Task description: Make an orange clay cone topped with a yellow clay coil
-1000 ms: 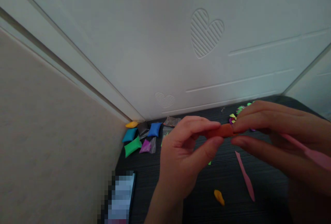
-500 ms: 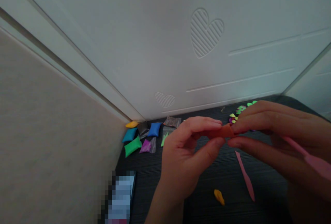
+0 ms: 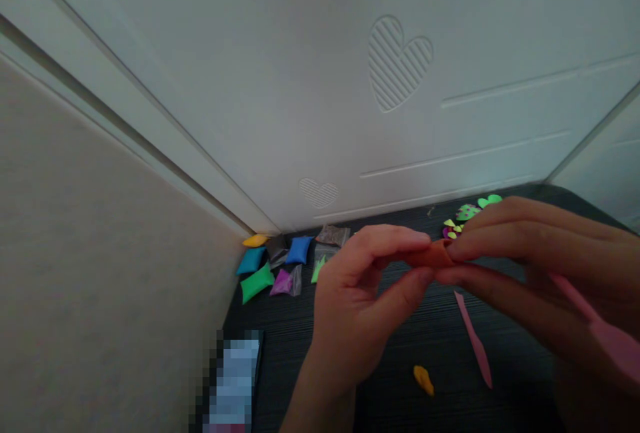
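Facing each other, the left hand (image 3: 363,300) and right hand (image 3: 543,243) pinch an orange clay piece (image 3: 433,255), the right also holding a pink modelling tool (image 3: 613,343). Above the dark table (image 3: 395,360), the piece looks smooth, its right end rimmed.

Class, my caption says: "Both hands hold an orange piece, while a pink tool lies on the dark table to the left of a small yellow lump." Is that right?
Not quite: the side is wrong. In the head view, the pink tool lies to the right of the small yellow lump. The rest stands.
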